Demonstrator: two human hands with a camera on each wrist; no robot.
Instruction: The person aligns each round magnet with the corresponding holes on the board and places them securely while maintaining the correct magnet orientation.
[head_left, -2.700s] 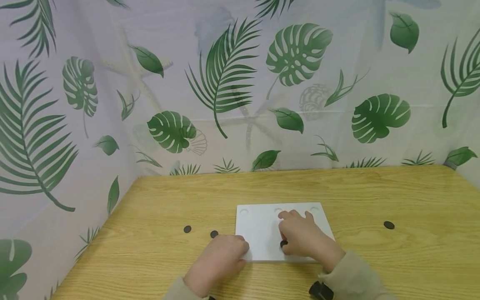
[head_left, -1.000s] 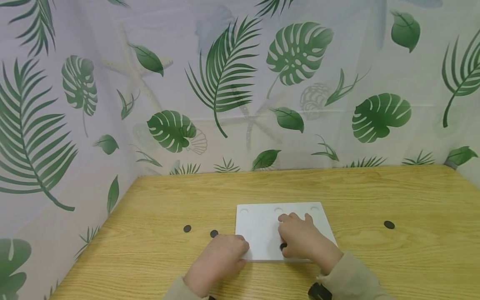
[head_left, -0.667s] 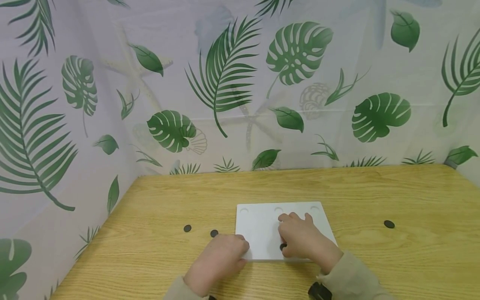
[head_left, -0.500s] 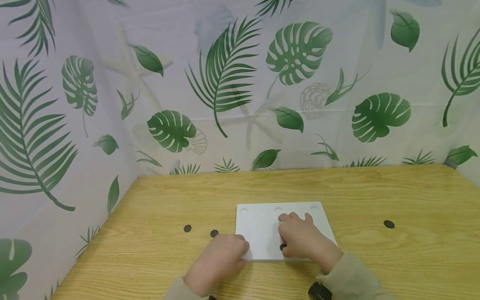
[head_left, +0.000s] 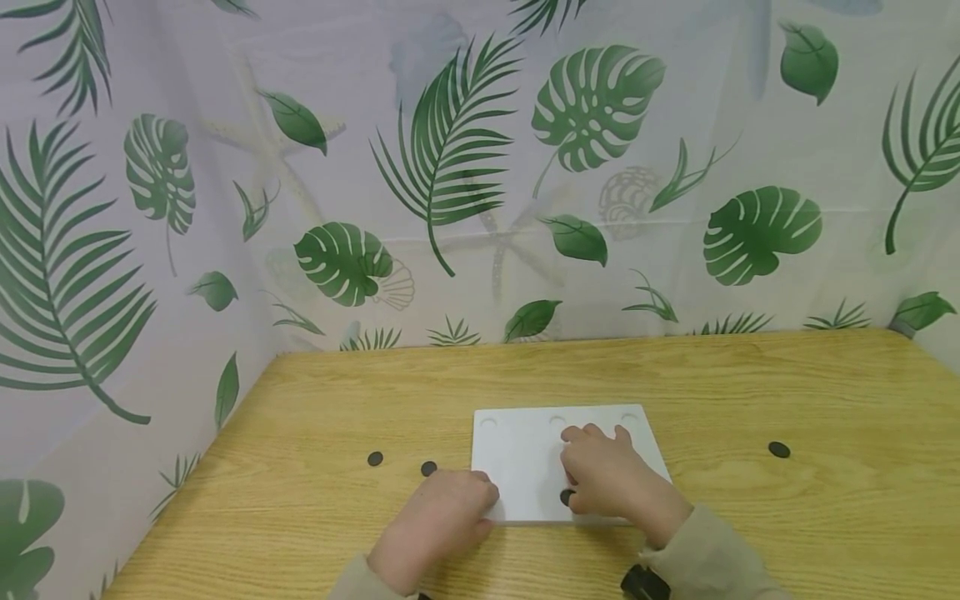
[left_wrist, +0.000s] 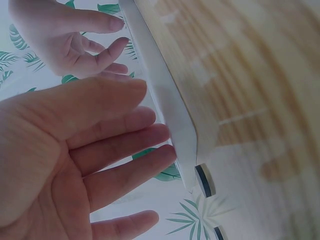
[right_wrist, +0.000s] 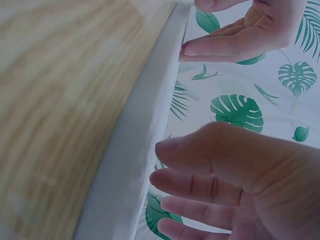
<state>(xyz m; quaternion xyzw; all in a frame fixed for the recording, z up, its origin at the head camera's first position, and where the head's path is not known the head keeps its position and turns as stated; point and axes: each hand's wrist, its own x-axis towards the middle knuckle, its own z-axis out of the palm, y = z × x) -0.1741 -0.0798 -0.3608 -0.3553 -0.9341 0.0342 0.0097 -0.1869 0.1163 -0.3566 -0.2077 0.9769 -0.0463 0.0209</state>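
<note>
A white rectangular board (head_left: 517, 467) with round recesses along its far edge lies on the table. My left hand (head_left: 444, 515) rests at its left edge. The left wrist view shows my left hand (left_wrist: 85, 155) with its fingers extended to the board. Over the board's right half is my right hand (head_left: 611, 475). A black disc (head_left: 566, 497) sits near the board's front edge, partly covered by that hand's fingertips. In the left wrist view, the thumb and index finger of my right hand (left_wrist: 70, 42) stand apart. In the right wrist view, that hand (right_wrist: 225, 180) hides the disc.
Two more black discs (head_left: 375, 458) (head_left: 428, 468) lie on the wooden table (head_left: 300, 517) left of the board. Another black disc (head_left: 778, 450) lies to the right. A leaf-patterned cloth (head_left: 480, 167) hangs along the back and sides.
The disc by my right fingertips has come slightly toward the board's front edge. My right hand has just shifted a little to the right, showing more of the disc. My left hand stays in place.
</note>
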